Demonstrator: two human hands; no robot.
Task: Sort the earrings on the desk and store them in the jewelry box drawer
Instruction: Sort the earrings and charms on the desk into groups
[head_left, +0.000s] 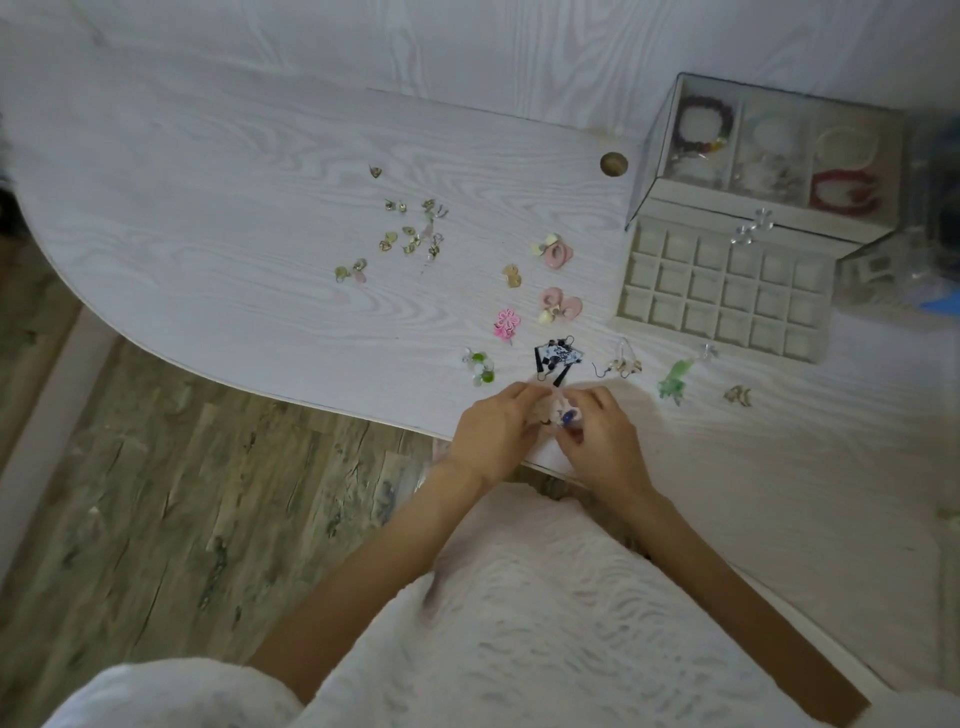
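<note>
Far left on the white bench (218, 218) lies a scatter of small gold earrings (410, 234). Right of them lie pink earrings (558, 280) and a blue-and-white fan earring (558, 358). At the near edge the left hand (493, 431) and right hand (602, 436) meet, fingers curled, pinching a small pale earring (563, 413) between them. Farther right lies a green earring (675, 379). Beyond it the jewelry box (769, 156) stands with its gridded drawer (727, 296) pulled open.
</note>
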